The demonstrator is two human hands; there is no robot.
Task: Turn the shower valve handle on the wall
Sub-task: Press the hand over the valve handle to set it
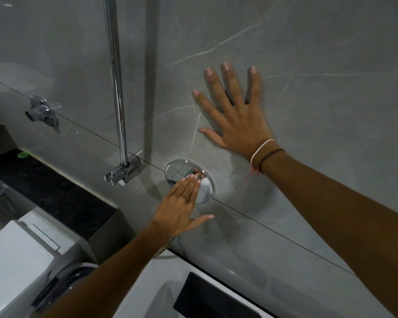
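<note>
A round chrome shower valve plate (206, 190) sits on the grey marble wall, low in the middle of the view. Its handle is mostly hidden behind my left hand (179, 207), whose straight, closed-together fingers lie over the plate's centre with the fingertips touching the handle; the thumb sticks out to the right, below the plate. My right hand (237, 118) is pressed flat on the wall above and to the right of the valve, fingers spread, holding nothing. Thin string bands circle that wrist.
A chrome shower rail (116, 88) runs down the wall left of the valve and ends in a bracket (124, 171). Another chrome fitting (41, 111) sits further left. A white toilet cistern (21, 260) stands at lower left and a white ledge (193, 283) runs below.
</note>
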